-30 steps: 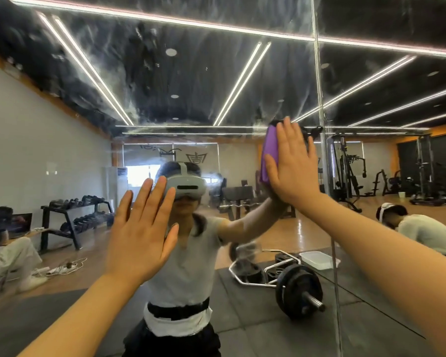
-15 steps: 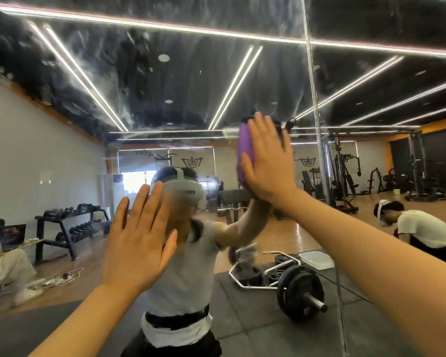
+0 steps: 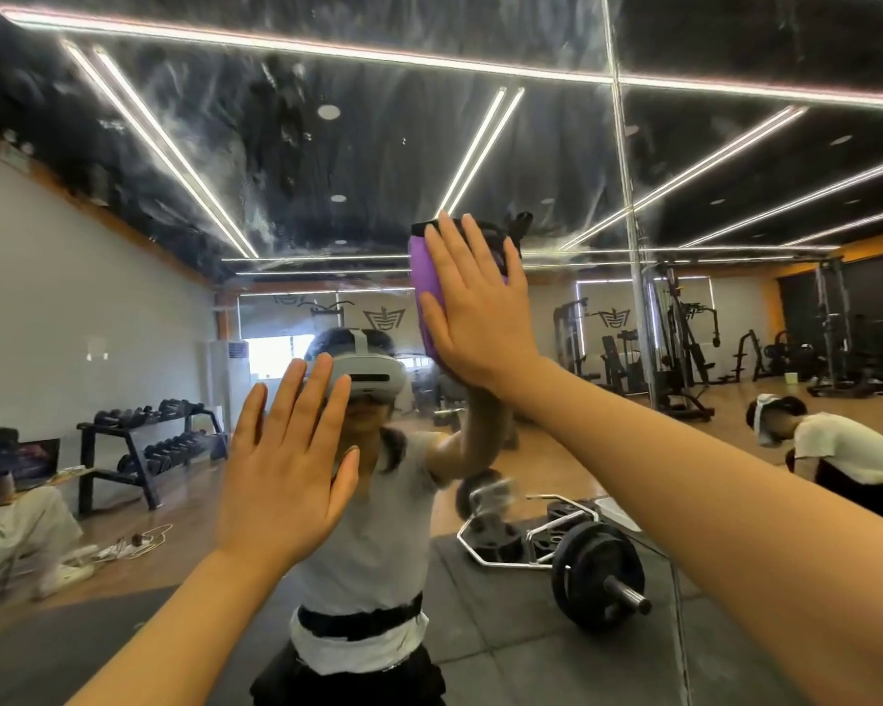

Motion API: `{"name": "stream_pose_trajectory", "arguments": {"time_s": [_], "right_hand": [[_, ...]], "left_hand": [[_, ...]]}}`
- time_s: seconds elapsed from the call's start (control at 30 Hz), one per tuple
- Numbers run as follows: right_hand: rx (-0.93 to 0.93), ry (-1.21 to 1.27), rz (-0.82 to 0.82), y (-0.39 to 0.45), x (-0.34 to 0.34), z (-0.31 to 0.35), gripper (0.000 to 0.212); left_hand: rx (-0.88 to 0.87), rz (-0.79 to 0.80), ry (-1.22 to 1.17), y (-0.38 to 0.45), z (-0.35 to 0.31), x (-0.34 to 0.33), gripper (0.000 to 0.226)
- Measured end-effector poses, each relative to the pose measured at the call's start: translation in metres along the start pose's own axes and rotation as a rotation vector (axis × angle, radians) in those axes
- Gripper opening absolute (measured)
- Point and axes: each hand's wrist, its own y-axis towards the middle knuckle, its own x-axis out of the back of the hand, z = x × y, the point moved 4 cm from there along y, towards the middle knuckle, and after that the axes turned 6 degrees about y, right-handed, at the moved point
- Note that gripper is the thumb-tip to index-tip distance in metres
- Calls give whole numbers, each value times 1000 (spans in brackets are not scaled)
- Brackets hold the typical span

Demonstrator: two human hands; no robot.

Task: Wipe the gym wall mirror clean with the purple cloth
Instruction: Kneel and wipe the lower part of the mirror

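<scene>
left hand (image 3: pixel 286 466): flat, fingers straight and together, palm toward glass, holding nothing; cannot tell if touching or just off it.
mirror (image 3: pixel 200 196): smeary streaks across upper area, heaviest upper left and centre; vertical seam right of cloth.
purple cloth (image 3: pixel 424 282): pinned flat to glass under right palm, only left edge and a sliver at right showing; long axis upright.
right hand (image 3: pixel 472 308): open, fingers straight and slightly spread, pressing cloth on mirror; above and right of left hand, well apart.
key relation: cloth directly under right palm, so right hand is the working hand; dirty zone lies up and left of cloth; probable next stroke that way, toward streaks.
vs 1.0 s ago: right hand and cloth shifted left, away from seam, now nearer above the reflected headset (image 3: pixel 373 374); left hand about same pose, fingers flat as before.
reflected barbell (image 3: pixel 577 547): on mat, lower right, not relevant.
risk: flat-palm hold, cloth could slip out on fast stroke.
</scene>
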Motion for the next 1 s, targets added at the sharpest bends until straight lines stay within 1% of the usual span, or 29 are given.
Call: {"name": "stream_pose_trajectory", "arguments": {"time_s": [0.07, 0.17, 0.23, 0.37, 0.43, 0.57, 0.63, 0.7, 0.87, 1.0], "right_hand": [[-63, -28, -18, 1, 8, -23, 64], [-259, -55, -63, -7, 24, -70, 67], [-340, -51, -70, -16, 31, -92, 69], [-421, -68, -98, -26, 25, -91, 68], [-404, -82, -97, -34, 19, -78, 67], [-240, -56, -89, -76, 8, -51, 67], [-154, -32, -53, -90, 5, -50, 68], [-118, -35, -28, -89, 7, -63, 69], [-311, -72, -53, -91, 24, -109, 71], [-380, -66, -113, -99, 18, -98, 70]], "left_hand": [[0, -5, 3, 0, 0, 1, 69], [-1, -15, 1, 1, 0, 3, 69], [2, -15, 6, 2, -2, 3, 69], [7, -8, 2, 2, -2, 3, 69], [8, -13, -4, 2, -2, 3, 69], [7, -25, -7, 2, -2, 3, 69], [5, -23, -9, 1, -2, 3, 68], [4, -24, -6, 1, -2, 3, 68], [4, -30, -4, 2, -2, 3, 68], [6, -37, -4, 2, -2, 3, 68]]}}
